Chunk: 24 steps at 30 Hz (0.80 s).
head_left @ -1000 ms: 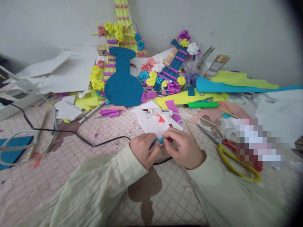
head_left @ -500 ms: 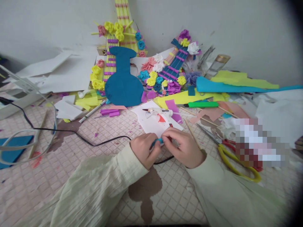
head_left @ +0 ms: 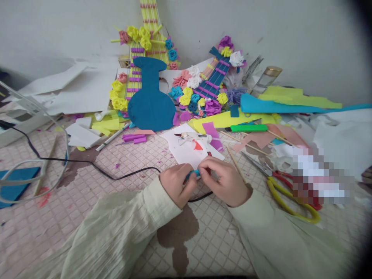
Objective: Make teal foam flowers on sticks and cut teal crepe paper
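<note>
Both hands are pinching a small teal strip (head_left: 195, 173) between them, low over the pink tiled floor, front-centre. Left hand (head_left: 174, 183) is curling shut on its left end, right hand (head_left: 223, 180) is closing fingertips on the right end, prob. to keep it taut. Long axis is running approx left-right, level; most of it is hidden by fingers. Yellow scissors (head_left: 286, 193) are lying near the right hand.

Small teal piece (head_left: 193, 173) at lower centre mostly hidden between left hand (head_left: 176, 184) and right hand (head_left: 225, 182); shape unreadable, and the grip can't be made out. Black cable (head_left: 124, 175) vanishes under the hands; yellow guitar neck (head_left: 148, 15) cut by top edge, blue sheet (head_left: 13, 182) by left edge. Pixelated block (head_left: 321, 180) at right hides whatever's there and covers part of the yellow scissors (head_left: 286, 203); right edge vignetted dark.
</note>
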### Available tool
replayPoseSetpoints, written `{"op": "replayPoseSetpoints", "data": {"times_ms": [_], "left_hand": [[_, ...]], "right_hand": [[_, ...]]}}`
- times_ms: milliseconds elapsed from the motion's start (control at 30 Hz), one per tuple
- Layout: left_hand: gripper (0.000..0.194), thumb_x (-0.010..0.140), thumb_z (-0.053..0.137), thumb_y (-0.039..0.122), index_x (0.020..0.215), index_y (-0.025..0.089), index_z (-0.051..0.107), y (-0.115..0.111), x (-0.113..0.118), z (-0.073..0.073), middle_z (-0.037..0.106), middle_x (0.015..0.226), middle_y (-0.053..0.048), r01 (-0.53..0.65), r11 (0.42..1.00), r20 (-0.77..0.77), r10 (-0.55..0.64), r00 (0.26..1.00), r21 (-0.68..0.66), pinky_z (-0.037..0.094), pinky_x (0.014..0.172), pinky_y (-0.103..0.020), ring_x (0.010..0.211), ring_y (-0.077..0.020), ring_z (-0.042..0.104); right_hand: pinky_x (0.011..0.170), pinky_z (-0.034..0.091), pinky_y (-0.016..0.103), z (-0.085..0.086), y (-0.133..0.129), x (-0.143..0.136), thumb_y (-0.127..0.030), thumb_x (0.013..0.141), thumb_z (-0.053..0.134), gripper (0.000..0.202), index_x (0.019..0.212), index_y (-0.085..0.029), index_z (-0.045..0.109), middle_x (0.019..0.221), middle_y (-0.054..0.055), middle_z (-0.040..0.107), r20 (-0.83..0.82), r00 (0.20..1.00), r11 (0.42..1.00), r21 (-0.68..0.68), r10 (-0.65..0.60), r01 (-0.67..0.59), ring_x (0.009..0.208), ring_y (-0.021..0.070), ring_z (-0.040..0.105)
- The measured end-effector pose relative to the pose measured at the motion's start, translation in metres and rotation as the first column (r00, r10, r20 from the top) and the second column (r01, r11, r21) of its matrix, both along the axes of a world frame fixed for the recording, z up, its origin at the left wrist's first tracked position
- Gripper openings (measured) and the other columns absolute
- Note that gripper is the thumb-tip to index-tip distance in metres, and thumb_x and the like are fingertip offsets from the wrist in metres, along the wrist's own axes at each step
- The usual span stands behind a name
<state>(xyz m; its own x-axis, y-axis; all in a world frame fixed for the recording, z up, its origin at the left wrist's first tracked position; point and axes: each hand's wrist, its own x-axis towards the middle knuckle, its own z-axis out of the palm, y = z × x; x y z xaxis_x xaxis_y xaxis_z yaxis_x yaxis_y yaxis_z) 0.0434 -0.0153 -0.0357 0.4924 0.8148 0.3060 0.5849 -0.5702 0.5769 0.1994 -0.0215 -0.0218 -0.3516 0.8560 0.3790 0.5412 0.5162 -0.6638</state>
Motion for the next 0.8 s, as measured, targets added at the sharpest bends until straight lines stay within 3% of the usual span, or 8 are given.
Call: {"op": "replayPoseSetpoints", "data": {"times_ms": [233, 433, 800], "left_hand": [[0.022, 0.082, 0.032, 0.023, 0.064, 0.017, 0.043, -0.001, 0.000, 0.003, 0.041, 0.054, 0.002, -0.002, 1.000, 0.014, 0.002, 1.000, -0.020, 0.031, 0.049, -0.023, 0.050, -0.0106, 0.042], [0.022, 0.083, 0.033, 0.022, 0.067, 0.016, 0.047, -0.003, -0.002, 0.010, 0.044, 0.055, 0.002, 0.043, 0.998, 0.120, -0.037, 0.992, -0.047, 0.033, 0.050, -0.022, 0.051, -0.0100, 0.043], [0.021, 0.082, 0.034, 0.021, 0.067, 0.015, 0.048, -0.002, -0.003, 0.011, 0.046, 0.056, 0.001, 0.060, 0.998, 0.157, -0.056, 0.986, -0.024, 0.033, 0.050, -0.023, 0.051, -0.0100, 0.044]], "right_hand": [[0.061, 0.040, 0.026, 0.000, 0.000, 0.001, -0.017, 0.080, 0.045, 0.012, 0.070, -0.017, 0.050, 0.066, 0.001, 0.052, -0.057, 0.998, 0.998, -0.058, 0.017, -0.020, 0.062, 0.0121, 0.049], [0.063, 0.040, 0.026, 0.003, -0.001, 0.002, -0.022, 0.084, 0.044, 0.014, 0.074, -0.017, 0.052, 0.071, 0.001, 0.052, -0.184, 0.980, 0.984, -0.151, 0.070, -0.099, 0.067, 0.0122, 0.049], [0.066, 0.040, 0.027, 0.003, -0.001, 0.004, -0.020, 0.084, 0.044, 0.013, 0.075, -0.016, 0.053, 0.072, 0.001, 0.052, -0.230, 0.970, 0.981, -0.153, 0.079, -0.116, 0.069, 0.0114, 0.050]]}}
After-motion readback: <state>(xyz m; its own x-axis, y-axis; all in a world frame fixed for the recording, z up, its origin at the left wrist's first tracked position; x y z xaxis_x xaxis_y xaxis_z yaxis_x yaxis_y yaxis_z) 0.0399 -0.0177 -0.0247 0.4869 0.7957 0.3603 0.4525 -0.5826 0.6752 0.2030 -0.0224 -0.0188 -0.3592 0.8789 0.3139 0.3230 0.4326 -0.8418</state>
